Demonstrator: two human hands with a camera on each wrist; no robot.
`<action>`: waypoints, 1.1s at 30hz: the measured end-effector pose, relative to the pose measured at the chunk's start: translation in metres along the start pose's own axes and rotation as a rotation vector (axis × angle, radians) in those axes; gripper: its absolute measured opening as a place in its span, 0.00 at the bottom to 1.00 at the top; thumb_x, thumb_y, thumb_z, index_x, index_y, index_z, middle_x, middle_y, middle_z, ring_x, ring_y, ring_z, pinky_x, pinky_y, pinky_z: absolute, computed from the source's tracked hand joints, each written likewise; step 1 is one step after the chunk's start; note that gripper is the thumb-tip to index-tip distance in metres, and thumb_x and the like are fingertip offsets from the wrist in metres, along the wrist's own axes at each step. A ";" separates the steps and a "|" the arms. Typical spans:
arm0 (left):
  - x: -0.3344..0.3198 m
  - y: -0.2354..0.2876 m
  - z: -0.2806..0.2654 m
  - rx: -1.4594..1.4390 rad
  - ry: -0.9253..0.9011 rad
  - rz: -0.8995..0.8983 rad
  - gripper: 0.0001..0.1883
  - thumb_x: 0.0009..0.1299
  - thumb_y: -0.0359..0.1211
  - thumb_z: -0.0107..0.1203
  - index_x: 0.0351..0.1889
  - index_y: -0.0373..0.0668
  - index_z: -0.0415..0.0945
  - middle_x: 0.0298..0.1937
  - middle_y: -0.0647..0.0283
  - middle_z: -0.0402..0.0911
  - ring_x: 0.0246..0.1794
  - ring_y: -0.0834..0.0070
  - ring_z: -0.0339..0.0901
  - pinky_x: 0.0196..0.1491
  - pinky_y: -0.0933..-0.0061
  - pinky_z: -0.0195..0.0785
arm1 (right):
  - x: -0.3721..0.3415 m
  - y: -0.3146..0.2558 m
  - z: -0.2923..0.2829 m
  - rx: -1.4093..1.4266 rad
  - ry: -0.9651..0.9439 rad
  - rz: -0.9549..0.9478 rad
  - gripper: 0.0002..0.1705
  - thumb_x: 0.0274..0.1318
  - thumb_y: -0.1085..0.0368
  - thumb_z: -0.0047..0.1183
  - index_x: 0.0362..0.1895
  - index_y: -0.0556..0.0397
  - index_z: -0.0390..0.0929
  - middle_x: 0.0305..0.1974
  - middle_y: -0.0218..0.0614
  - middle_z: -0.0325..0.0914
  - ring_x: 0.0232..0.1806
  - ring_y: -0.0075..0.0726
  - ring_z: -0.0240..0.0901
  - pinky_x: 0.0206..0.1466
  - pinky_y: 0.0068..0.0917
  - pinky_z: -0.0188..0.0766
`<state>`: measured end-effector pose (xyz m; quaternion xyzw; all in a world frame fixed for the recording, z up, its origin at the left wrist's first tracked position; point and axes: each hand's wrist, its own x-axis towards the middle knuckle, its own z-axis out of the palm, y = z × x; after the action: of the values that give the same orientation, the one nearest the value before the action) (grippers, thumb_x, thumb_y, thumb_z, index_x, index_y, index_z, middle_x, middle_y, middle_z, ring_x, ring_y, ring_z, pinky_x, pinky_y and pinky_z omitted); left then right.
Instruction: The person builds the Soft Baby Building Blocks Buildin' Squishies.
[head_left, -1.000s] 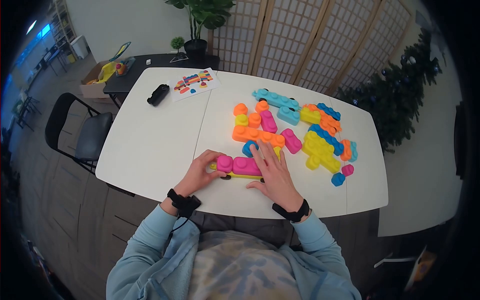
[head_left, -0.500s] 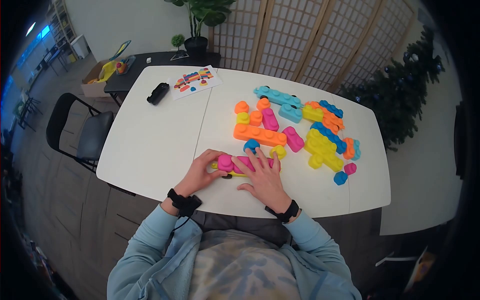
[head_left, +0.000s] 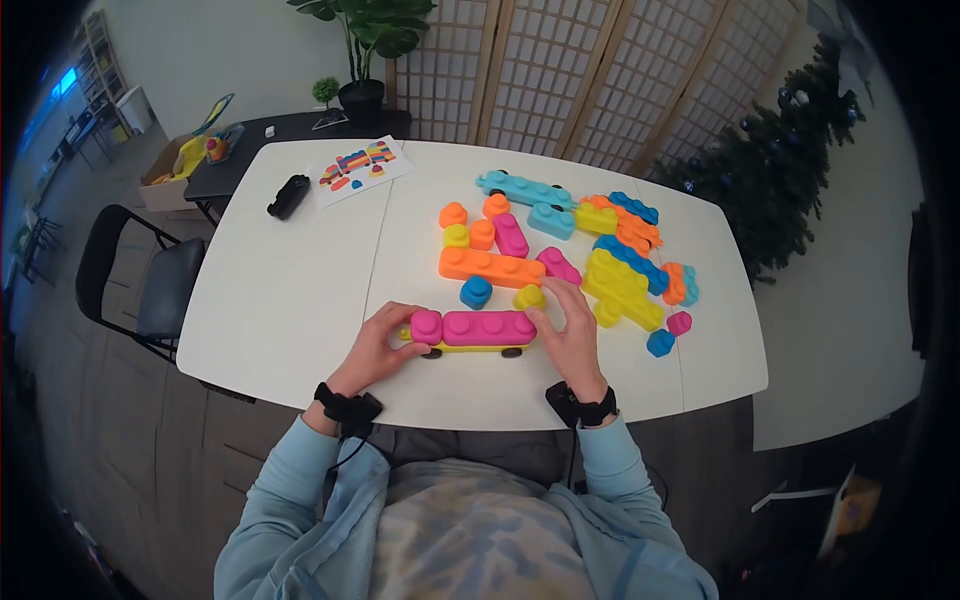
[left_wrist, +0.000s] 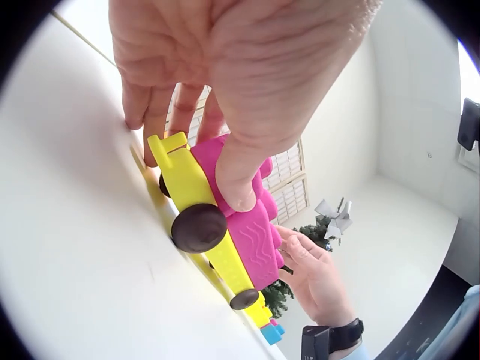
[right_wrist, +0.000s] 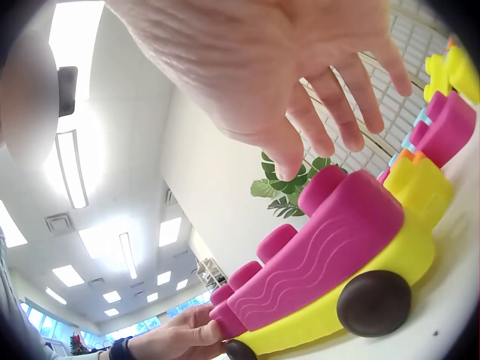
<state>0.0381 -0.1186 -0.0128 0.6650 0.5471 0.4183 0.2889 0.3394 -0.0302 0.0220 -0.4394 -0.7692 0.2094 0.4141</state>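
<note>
In front of the person stands a yellow wheeled base (head_left: 470, 348) with dark wheels, carrying a small pink block (head_left: 426, 327) and a long pink block (head_left: 489, 328) end to end. My left hand (head_left: 376, 346) grips the left end; the left wrist view shows the thumb (left_wrist: 237, 180) pressed on the near side of the small pink block, the other fingers round the far side. At the right end is my right hand (head_left: 572, 340), fingers spread and slightly bent. In the right wrist view its fingers hang just above the long pink block, holding nothing. Just behind lie a blue block (head_left: 476, 292) and a yellow block (head_left: 529, 297).
An orange long block (head_left: 490, 267) and several other blocks lie further back. A light blue wheeled base (head_left: 525, 188) stands near the table's far edge. On the white table (head_left: 290, 290) are also a picture sheet (head_left: 362, 170) and a black object (head_left: 289, 197) at the far left.
My right hand was spread flat on the long pink block, slid left along it, then lifted off to the right end. The left hand keeps its grip on the left end.
</note>
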 end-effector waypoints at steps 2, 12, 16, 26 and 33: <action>-0.001 0.000 0.002 -0.025 -0.012 -0.033 0.29 0.61 0.29 0.74 0.61 0.41 0.79 0.57 0.58 0.83 0.59 0.62 0.81 0.65 0.64 0.71 | -0.003 0.003 0.002 -0.005 -0.072 0.035 0.24 0.61 0.62 0.67 0.59 0.55 0.81 0.60 0.47 0.80 0.65 0.56 0.73 0.69 0.42 0.68; -0.001 -0.005 0.001 -0.024 0.020 0.020 0.30 0.61 0.36 0.76 0.61 0.42 0.79 0.54 0.57 0.82 0.55 0.59 0.82 0.60 0.64 0.75 | 0.048 0.016 -0.022 -0.249 -0.302 0.175 0.18 0.52 0.61 0.71 0.46 0.56 0.85 0.40 0.42 0.86 0.44 0.47 0.84 0.47 0.41 0.78; -0.002 -0.003 -0.001 -0.044 0.019 0.035 0.29 0.62 0.35 0.76 0.61 0.42 0.79 0.54 0.57 0.82 0.56 0.59 0.82 0.61 0.63 0.75 | 0.054 0.023 -0.010 -0.306 -0.421 0.193 0.20 0.49 0.62 0.72 0.45 0.55 0.84 0.41 0.43 0.86 0.45 0.50 0.84 0.47 0.42 0.78; -0.002 -0.006 0.001 -0.054 0.033 0.009 0.28 0.62 0.35 0.75 0.60 0.42 0.79 0.55 0.57 0.82 0.55 0.58 0.82 0.60 0.64 0.75 | 0.056 -0.022 -0.021 -0.280 -0.233 0.029 0.26 0.45 0.68 0.71 0.52 0.55 0.82 0.48 0.46 0.85 0.48 0.53 0.83 0.52 0.41 0.80; -0.001 -0.004 0.000 -0.033 -0.009 -0.021 0.28 0.64 0.33 0.74 0.62 0.40 0.78 0.57 0.57 0.81 0.58 0.62 0.81 0.64 0.65 0.72 | 0.043 -0.067 0.002 0.188 -0.451 -0.203 0.27 0.48 0.71 0.67 0.56 0.56 0.80 0.53 0.44 0.83 0.49 0.49 0.82 0.53 0.36 0.81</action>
<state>0.0361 -0.1191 -0.0161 0.6563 0.5456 0.4213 0.3068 0.2919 -0.0289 0.0864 -0.2618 -0.8594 0.3300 0.2899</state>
